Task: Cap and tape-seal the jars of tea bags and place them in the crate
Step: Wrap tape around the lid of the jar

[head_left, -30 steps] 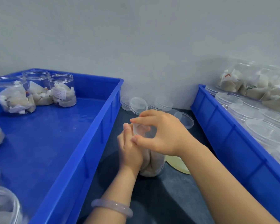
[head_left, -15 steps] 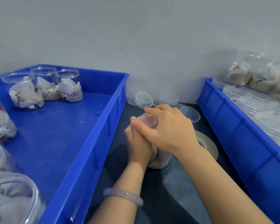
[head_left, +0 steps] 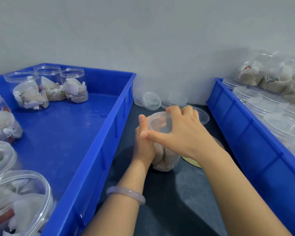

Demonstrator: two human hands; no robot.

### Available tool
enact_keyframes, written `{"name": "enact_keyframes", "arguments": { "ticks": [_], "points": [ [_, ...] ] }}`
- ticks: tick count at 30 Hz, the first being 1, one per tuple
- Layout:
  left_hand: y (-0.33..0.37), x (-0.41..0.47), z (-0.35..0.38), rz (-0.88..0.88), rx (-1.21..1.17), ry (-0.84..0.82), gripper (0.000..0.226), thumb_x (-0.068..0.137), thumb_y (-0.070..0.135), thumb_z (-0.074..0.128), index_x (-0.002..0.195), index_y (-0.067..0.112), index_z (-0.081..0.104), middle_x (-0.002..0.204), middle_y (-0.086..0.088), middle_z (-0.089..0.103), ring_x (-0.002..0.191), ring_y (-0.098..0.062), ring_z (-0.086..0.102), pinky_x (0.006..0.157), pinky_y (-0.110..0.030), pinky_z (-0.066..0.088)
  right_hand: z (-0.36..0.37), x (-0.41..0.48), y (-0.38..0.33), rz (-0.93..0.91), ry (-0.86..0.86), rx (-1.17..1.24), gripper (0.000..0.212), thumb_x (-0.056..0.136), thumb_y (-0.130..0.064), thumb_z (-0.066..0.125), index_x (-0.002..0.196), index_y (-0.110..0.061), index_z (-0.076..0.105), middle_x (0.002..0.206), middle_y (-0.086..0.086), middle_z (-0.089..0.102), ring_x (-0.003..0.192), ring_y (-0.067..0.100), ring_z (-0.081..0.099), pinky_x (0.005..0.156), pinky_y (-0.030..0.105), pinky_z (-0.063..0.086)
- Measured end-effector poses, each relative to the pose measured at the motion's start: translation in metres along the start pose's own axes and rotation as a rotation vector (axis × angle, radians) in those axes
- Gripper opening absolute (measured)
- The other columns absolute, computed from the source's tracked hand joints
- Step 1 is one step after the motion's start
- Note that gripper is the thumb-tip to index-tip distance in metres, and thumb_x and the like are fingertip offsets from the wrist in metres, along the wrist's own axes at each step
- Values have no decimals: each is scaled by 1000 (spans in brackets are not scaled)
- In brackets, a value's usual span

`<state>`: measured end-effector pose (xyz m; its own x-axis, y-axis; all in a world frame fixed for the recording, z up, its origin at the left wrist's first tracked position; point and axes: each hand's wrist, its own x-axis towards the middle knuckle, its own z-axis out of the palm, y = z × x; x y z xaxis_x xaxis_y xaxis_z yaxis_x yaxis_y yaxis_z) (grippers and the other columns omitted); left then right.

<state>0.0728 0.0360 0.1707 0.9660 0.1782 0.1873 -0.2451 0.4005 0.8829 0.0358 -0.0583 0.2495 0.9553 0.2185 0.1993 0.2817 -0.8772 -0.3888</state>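
Two crates (head_left: 99, 133) flank hands (head_left: 186, 135) gripping jar (head_left: 163, 160) and lid (head_left: 158, 124); spare lids (head_left: 152, 101) behind.

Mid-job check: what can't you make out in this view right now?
- Head view: whether the lid sits fully on the jar; the right hand covers its rim.
- The tape roll: mostly hidden by the right forearm.
- The bottom-left jars: cut off by the frame edge.
- The far-right jars: blurred.

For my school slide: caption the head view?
Right hand fits a lid on the jar the left hand holds.
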Motion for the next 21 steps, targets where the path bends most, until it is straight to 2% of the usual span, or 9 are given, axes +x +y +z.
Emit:
{"name": "enact_keyframes", "arguments": {
  "ticks": [2, 4, 7, 9, 11, 14, 16, 18, 21],
  "points": [
    [0, 0, -1, -14, -42, -21, 85, 79, 69, 28, 105, -1, 69, 113, -27, 65, 113, -38, 59, 105, -55, 38, -6, -1, 6, -106, -130, 31, 100, 66, -72, 52, 149, -24, 22, 147, -2, 22, 143, 14, 6, 103, 24, 16],
    [-3, 0, 0, 19, -18, 54, 71, 86, 62, 28, 83, 10, 76, 93, -20, 72, 96, -32, 67, 96, -49, 47, -22, -1, 13, -156, -283, 61, 85, 75, -56, 60, 149, -31, 26, 154, -10, 19, 144, 10, 10, 101, 20, 17],
    [-6, 0, 2, 41, 54, 106, 74, 92, 64, 25, 78, 11, 75, 81, -11, 74, 85, -25, 71, 85, -40, 52, -34, 5, 12, -83, -227, -24, 81, 58, -70, 63, 128, -34, 48, 124, -11, 48, 114, 9, 46, 79, 22, 36],
    [-3, -1, 3, 30, 47, 95, 82, 87, 65, 21, 90, 1, 73, 92, -19, 73, 94, -31, 69, 92, -45, 51, -26, 6, 0, 1, -74, -152, 92, 46, -85, 53, 118, -28, 46, 108, -6, 46, 100, 14, 48, 65, 26, 35],
    [-2, -5, 1, 2, 47, 70, 88, 81, 67, 25, 108, -6, 66, 109, -23, 68, 109, -35, 63, 101, -45, 45, -13, 5, -5, 3, -2, -168, 99, 49, -88, 48, 122, -22, 42, 111, -1, 40, 112, 20, 43, 75, 29, 34],
    [-10, -4, -5, 26, 87, 121, 79, 83, 55, 47, 136, -4, 45, 138, -19, 46, 131, -31, 44, 103, -21, 31, -14, 5, 8, -142, -203, 14, 97, 61, -70, 56, 146, -30, 29, 153, -1, 20, 144, 13, 5, 106, 30, 22],
    [-8, -4, 0, 57, 95, 117, 68, 90, 53, 32, 104, -3, 70, 114, -26, 63, 112, -37, 58, 101, -31, 41, -22, 7, 19, -197, -304, 169, 87, 69, -49, 65, 147, -36, 29, 158, -11, 13, 144, 0, 5, 113, 25, 14],
    [-4, -5, 4, 83, 76, 192, 68, 85, 57, 22, 68, 20, 77, 82, -12, 73, 89, -31, 69, 92, -46, 50, -23, 11, 26, -177, -248, 274, 82, 66, -41, 74, 140, -36, 40, 147, -19, 34, 133, -5, 28, 106, 16, 29],
    [-8, -3, 1, 115, 52, 144, 70, 85, 60, 23, 76, 18, 78, 88, -14, 74, 93, -29, 70, 93, -52, 49, -12, 17, 22, -153, -115, 274, 87, 56, -48, 78, 134, -36, 44, 124, -23, 43, 119, -3, 36, 83, 12, 33]
  ]
}}
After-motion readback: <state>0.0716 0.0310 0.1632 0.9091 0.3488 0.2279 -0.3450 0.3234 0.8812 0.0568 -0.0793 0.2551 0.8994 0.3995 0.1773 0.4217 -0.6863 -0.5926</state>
